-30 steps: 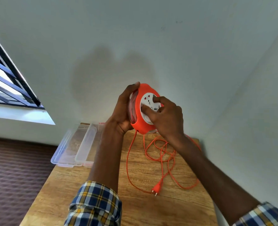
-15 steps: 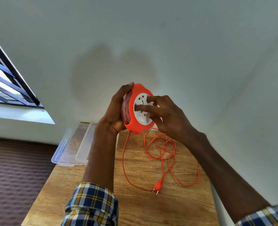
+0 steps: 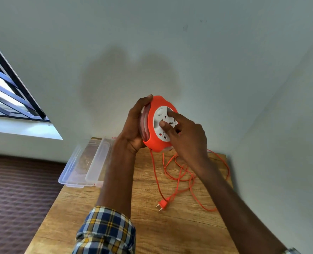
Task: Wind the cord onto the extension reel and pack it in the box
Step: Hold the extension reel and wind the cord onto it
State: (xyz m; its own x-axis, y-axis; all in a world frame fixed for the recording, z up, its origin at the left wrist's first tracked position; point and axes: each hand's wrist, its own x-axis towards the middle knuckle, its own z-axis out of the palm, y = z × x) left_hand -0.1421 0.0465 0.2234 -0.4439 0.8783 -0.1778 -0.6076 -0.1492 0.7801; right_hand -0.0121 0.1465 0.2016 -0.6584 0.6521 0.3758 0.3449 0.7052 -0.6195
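An orange extension reel [image 3: 155,138] with a white socket face is held up above the wooden table [image 3: 148,226]. My left hand [image 3: 133,129] grips its back and rim. Fingers of my right hand [image 3: 185,136] press on the white socket disc at the front. The orange cord [image 3: 181,173] hangs from the bottom of the reel and lies in loose loops on the table, ending in an orange plug [image 3: 162,205]. A clear plastic box [image 3: 84,164] sits at the table's far left corner, partly hidden by my left forearm.
The table stands in a corner, with walls close behind and on the right. A barred window [image 3: 9,92] is on the left. A dark patterned floor [image 3: 18,202] lies left of the table. My plaid sleeves show at the bottom.
My right hand has shifted around on the white socket disc, and the disc's sockets sit at a new angle. The cord loops on the table have shifted slightly. My left hand keeps its grip.
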